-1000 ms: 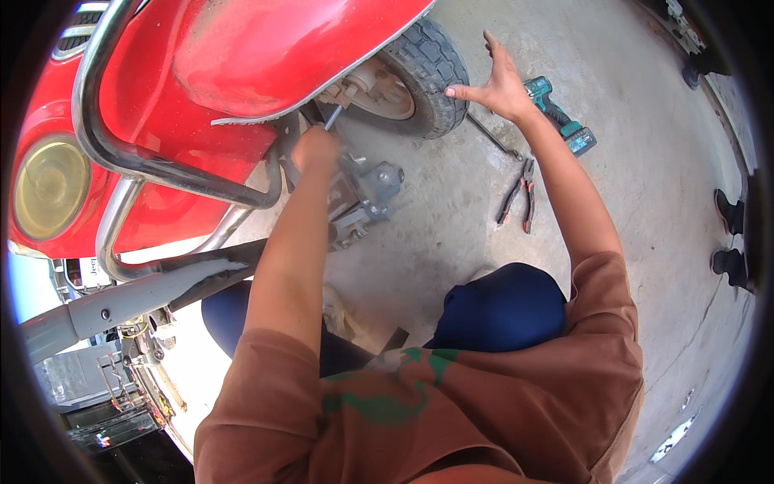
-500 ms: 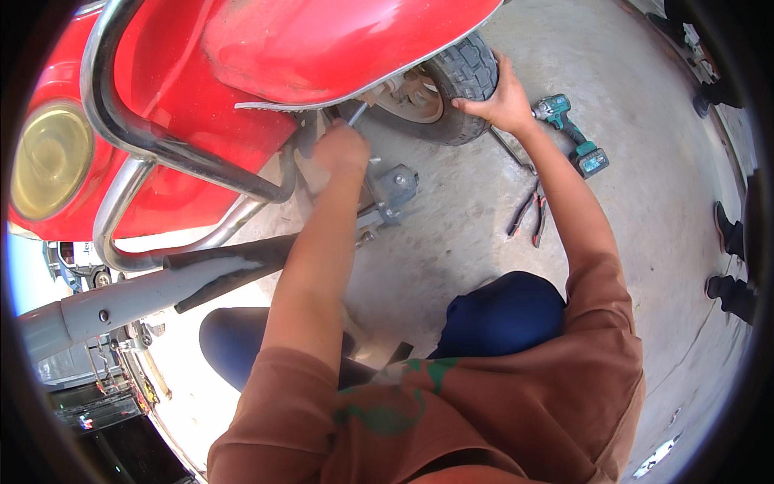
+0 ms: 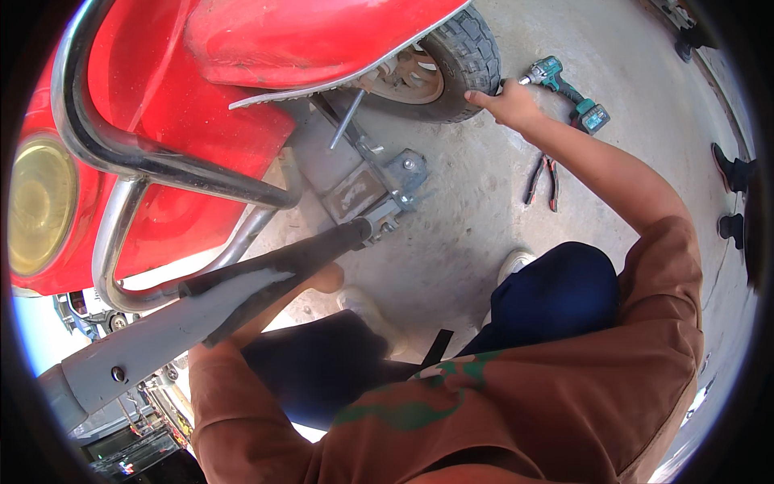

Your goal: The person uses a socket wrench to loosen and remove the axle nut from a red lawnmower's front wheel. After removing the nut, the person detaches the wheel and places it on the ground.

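Note:
At the lower edge of the black tyre (image 3: 468, 64) is my right hand (image 3: 513, 106). Its thumb lies over the tyre's edge, and its fingers curl in by the tread, partly hidden. My left hand (image 3: 326, 278) sits low beneath a grey jack handle (image 3: 169, 331), which covers most of that forearm. Its fingers are not clearly seen. A slim metal rod (image 3: 347, 119) sticks out from under the red fender (image 3: 314, 40), with no hand on it. Below the rod, the floor jack (image 3: 355, 194) stands under the vehicle's front.
A teal cordless impact wrench (image 3: 568, 93) lies right of the tyre, with pliers (image 3: 542, 181) nearer me. A chrome bumper bar (image 3: 185, 173) juts out at left, beside a round headlight (image 3: 44, 214). People's feet (image 3: 730, 169) are at the far right.
My left hand has let go of the metal rod and drawn back below the jack handle. My right hand has slid to a lower part of the tyre. The view has shifted slightly.

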### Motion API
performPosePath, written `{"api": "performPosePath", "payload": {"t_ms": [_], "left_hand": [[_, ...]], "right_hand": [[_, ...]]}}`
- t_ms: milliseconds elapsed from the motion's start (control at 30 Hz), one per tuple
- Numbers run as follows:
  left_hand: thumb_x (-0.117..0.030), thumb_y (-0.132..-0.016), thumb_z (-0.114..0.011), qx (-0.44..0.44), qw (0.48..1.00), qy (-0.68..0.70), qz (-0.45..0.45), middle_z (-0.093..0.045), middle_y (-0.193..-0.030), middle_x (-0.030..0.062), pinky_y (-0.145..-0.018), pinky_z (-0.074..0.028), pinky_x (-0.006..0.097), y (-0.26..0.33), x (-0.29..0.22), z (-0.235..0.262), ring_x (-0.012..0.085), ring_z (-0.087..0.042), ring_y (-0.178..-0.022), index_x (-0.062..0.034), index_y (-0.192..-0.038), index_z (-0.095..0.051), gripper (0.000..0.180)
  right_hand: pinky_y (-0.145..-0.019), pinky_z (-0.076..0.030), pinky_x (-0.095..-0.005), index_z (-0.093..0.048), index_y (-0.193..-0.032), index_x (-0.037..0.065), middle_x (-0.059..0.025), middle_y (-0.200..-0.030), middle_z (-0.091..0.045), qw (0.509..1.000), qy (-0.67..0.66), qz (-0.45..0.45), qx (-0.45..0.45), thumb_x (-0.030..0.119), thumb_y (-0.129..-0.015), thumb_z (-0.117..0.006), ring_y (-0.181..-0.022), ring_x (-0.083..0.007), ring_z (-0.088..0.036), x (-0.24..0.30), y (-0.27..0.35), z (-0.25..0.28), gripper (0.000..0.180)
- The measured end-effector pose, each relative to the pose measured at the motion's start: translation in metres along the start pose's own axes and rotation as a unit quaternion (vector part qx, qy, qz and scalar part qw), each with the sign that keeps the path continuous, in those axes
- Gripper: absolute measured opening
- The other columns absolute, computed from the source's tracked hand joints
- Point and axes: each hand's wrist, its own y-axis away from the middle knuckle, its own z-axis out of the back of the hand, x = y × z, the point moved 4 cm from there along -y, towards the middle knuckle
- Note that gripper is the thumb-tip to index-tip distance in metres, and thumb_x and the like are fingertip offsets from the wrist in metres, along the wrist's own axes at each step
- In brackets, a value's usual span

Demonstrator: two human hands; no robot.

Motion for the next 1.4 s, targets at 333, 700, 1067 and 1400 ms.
{"api": "performPosePath", "payload": {"t_ms": [333,700,1067,1400], "left_hand": [[-0.049,-0.1,-0.048,-0.36,0.601,0.71,-0.064,-0.063,-0.086,0.0064,-0.063,-0.051,0.028,-0.037,0.006,0.17,0.0142,-0.061,-0.07,-0.0046,-0.113,-0.055,0.047],[-0.04,-0.103,-0.044,-0.5,0.594,0.63,-0.015,-0.051,-0.063,0.001,-0.043,-0.035,0.025,-0.034,0.019,0.208,0.009,-0.04,-0.047,-0.0069,-0.086,-0.05,0.038],[-0.046,-0.1,-0.031,-0.549,0.78,0.258,0.156,-0.065,-0.102,0.0287,-0.085,-0.047,0.051,-0.013,-0.019,0.255,0.0462,-0.06,-0.103,0.0038,-0.096,-0.068,0.062],[-0.046,-0.1,-0.037,-0.531,0.782,0.307,0.111,-0.069,-0.101,0.0254,-0.083,-0.048,0.043,-0.032,0.003,0.251,0.0396,-0.065,-0.1,0.0049,-0.102,-0.068,0.06]], "right_hand": [[-0.04,-0.046,-0.0345,-0.063,-0.089,-0.005,-0.0158,-0.074,-0.067,0.981,-0.09,-0.001,0.172,0.019,-0.095,-0.057,-0.054,-0.0199,-0.062,0.127,-0.029,-0.183,0.026],[-0.043,-0.031,-0.0283,-0.06,-0.091,0.002,-0.0068,-0.072,-0.061,0.775,-0.629,-0.065,0.009,0.025,-0.1,-0.054,-0.049,-0.0132,-0.043,0.125,-0.029,-0.24,0.025],[-0.054,-0.045,-0.0332,-0.063,-0.08,0.001,-0.0062,-0.067,-0.061,0.799,-0.588,-0.081,-0.097,0.026,-0.098,-0.057,-0.058,-0.0154,-0.056,0.133,-0.016,-0.237,0.031],[-0.068,-0.05,-0.0387,-0.069,-0.079,-0.002,-0.0157,-0.078,-0.069,0.895,-0.394,-0.112,-0.176,0.033,-0.093,-0.061,-0.072,-0.0255,-0.066,0.126,-0.035,-0.243,0.038]]}}
